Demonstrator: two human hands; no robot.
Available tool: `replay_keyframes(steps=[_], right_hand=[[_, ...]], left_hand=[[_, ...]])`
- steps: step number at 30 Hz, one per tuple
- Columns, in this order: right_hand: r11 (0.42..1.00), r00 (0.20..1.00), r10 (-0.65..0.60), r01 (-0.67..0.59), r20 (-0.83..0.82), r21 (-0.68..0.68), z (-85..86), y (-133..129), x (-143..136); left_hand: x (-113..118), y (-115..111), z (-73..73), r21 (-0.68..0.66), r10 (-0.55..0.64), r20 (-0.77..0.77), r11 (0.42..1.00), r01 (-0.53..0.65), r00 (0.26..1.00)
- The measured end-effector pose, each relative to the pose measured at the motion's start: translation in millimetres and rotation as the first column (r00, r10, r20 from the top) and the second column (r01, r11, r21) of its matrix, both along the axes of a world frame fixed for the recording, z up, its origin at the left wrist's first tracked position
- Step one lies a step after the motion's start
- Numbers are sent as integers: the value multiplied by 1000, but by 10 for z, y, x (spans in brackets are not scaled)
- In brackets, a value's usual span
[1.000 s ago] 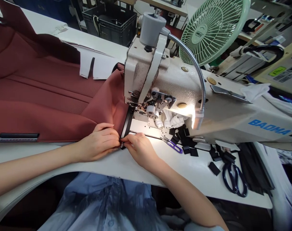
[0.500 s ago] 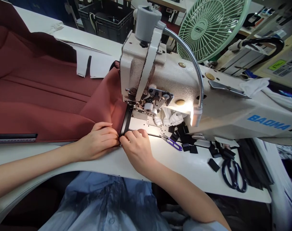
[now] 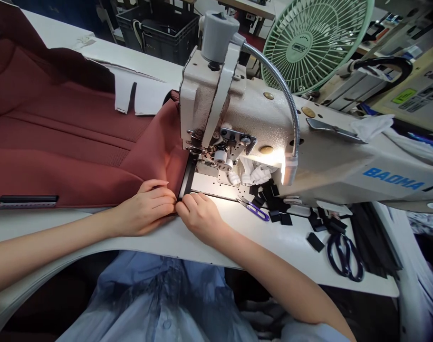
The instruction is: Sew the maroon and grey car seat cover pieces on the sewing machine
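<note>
Dark red fabric [image 3: 88, 142] spreads from the left up to the head of a sewing machine [image 3: 237, 109]. A black strip [image 3: 187, 179] lies along its right edge and runs under the needle area. My left hand [image 3: 154, 209] has its fingers curled on the near corner of the red fabric. Just right of it, my right hand [image 3: 200, 216] pinches the near end of the black strip. The fingertips of both hands almost meet there. What lies between the fingertips is mostly hidden.
Purple thread snips [image 3: 256, 210], several black pieces [image 3: 315, 242] and dark-handled scissors [image 3: 344, 259] lie on the white table [image 3: 273, 251] to the right. A green fan [image 3: 314, 45] and a dark crate [image 3: 159, 31] stand behind.
My right hand has shifted slightly left, its fingers now more tucked together. The view has turned a little. The fabric and strip lie nearly as before.
</note>
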State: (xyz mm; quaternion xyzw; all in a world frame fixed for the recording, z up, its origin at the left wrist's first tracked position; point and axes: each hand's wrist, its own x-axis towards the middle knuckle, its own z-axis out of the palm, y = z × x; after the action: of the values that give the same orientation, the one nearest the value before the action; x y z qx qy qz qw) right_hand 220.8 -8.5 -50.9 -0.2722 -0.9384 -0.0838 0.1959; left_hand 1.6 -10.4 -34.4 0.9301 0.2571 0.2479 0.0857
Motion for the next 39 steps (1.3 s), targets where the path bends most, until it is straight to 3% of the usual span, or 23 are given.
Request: replay_keyframes(steps=[6, 10, 13, 18, 21, 25, 30, 39], right_hand=[[999, 999, 30, -30, -24, 16, -74, 37, -42], [997, 997, 70, -70, -11, 14, -44, 12, -23], [996, 992, 92, -91, 88, -13, 0, -69, 17], [998, 991, -50, 47, 122, 30, 23, -303, 78], [995, 995, -67, 60, 80, 82, 12, -356, 65], [995, 998, -36, 31, 56, 90, 35, -317, 89], [995, 998, -48, 44, 42, 87, 42, -289, 196], [998, 999, -43, 42, 28, 50, 85, -281, 180]], left_hand=[[-21, -26, 7, -12, -29, -14, 1000, 28, 999], [-61, -22, -14, -98, -27, 138, 994, 40, 990], [-56, 3, 2, -106, 20, 196, 994, 1, 980], [1, 33, 173, -27, 61, -58, 998, -62, 996], [10, 25, 237, 33, 77, -219, 997, -72, 973], [30, -36, 127, 102, 132, -270, 989, -108, 954], [130, -139, -62, 200, 262, -195, 954, -223, 945], [119, -37, -89, 202, 218, -93, 959, -196, 971]])
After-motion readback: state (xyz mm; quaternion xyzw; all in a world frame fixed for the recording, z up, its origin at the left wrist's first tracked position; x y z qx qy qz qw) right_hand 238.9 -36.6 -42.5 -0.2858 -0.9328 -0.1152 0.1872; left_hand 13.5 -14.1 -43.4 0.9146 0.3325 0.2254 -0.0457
